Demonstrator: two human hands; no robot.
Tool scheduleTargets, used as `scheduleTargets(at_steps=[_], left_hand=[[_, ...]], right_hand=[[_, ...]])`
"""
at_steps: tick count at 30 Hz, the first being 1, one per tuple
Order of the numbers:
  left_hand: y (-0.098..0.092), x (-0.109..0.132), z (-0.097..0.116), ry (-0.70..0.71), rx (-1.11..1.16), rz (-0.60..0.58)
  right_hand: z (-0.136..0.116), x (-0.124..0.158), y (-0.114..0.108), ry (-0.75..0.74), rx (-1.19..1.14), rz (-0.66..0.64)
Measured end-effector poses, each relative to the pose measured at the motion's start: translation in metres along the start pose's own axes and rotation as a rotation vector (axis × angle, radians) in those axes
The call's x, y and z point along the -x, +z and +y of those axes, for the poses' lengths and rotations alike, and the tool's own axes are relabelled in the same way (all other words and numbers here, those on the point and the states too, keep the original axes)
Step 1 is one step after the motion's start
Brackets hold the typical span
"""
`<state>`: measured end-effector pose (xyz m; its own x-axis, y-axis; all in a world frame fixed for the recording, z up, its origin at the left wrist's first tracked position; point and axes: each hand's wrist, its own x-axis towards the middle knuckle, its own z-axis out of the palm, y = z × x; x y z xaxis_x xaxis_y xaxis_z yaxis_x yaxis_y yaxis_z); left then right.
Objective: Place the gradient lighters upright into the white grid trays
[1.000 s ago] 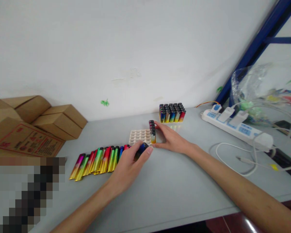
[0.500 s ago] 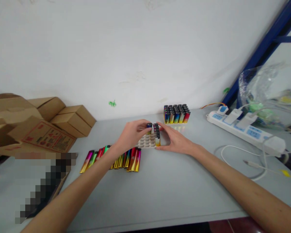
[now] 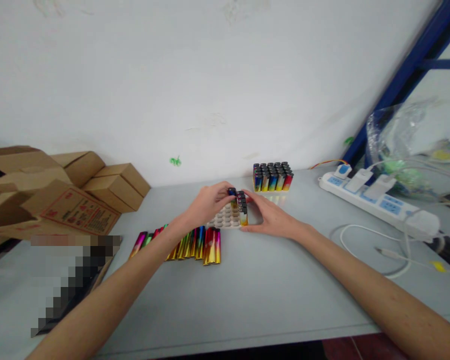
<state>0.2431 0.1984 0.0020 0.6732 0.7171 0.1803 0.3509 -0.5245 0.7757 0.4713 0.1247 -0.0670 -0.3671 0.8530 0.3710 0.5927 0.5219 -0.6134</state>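
Note:
My left hand (image 3: 207,204) pinches a dark-topped lighter (image 3: 233,192) upright between thumb and fingers, over the far right part of a pale holder with rows of holes (image 3: 225,218). Along the holder's right side stands a row of several lighters (image 3: 243,209) with black tops. My right hand (image 3: 272,216) spans this row, fingers at its far end and thumb at its near end. Nearer me, left of the holder, shiny multicoloured lighters (image 3: 212,246) lie side by side, partly hidden by my left forearm.
A block of upright lighters (image 3: 273,180) stands near the wall. Cardboard boxes (image 3: 114,187) crowd the left side. At right lie a white power strip (image 3: 378,202) with plugs, a white cable (image 3: 363,226) and a clear plastic bag (image 3: 393,130).
My left hand has shifted slightly to the right with its lighter, closer to the standing row. My right hand has stayed around the row. The view has moved a little.

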Motion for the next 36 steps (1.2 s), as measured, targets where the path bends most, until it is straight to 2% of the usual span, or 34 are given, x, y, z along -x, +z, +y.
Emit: scheduleTargets(at_steps=[6, 13, 17, 21, 24, 26, 29, 32, 34, 36], left_hand=[[0.001, 0.000, -0.003, 0.024, -0.100, -0.077], [0.007, 0.000, -0.005, 0.010, -0.169, -0.035], [-0.003, 0.012, -0.001, 0.017, -0.189, 0.009], [-0.031, 0.052, 0.015, -0.057, -0.330, 0.120], [-0.056, 0.097, 0.022, -0.111, -0.436, 0.194], [-0.070, 0.129, 0.019, -0.135, -0.503, 0.233], [-0.081, 0.172, 0.001, -0.197, -0.593, 0.246], [-0.081, 0.201, -0.023, -0.144, -0.690, 0.230], [-0.078, 0.210, -0.039, -0.102, -0.749, 0.208], [-0.076, 0.212, -0.051, -0.069, -0.794, 0.173]], right_hand=[[0.003, 0.001, 0.001, -0.007, -0.003, 0.003], [-0.001, 0.000, -0.001, 0.021, 0.005, 0.016], [-0.003, -0.001, -0.002, 0.041, 0.020, 0.023], [-0.004, -0.002, 0.001, 0.061, 0.051, 0.041], [-0.004, 0.000, 0.000, 0.082, 0.075, 0.034], [-0.006, 0.003, -0.006, 0.105, 0.104, 0.036], [-0.020, 0.010, -0.023, 0.154, 0.184, 0.109], [-0.053, 0.017, -0.032, 0.147, 0.222, 0.228], [-0.079, 0.019, -0.025, 0.070, 0.170, 0.246], [-0.101, 0.018, -0.006, -0.056, 0.138, 0.136]])
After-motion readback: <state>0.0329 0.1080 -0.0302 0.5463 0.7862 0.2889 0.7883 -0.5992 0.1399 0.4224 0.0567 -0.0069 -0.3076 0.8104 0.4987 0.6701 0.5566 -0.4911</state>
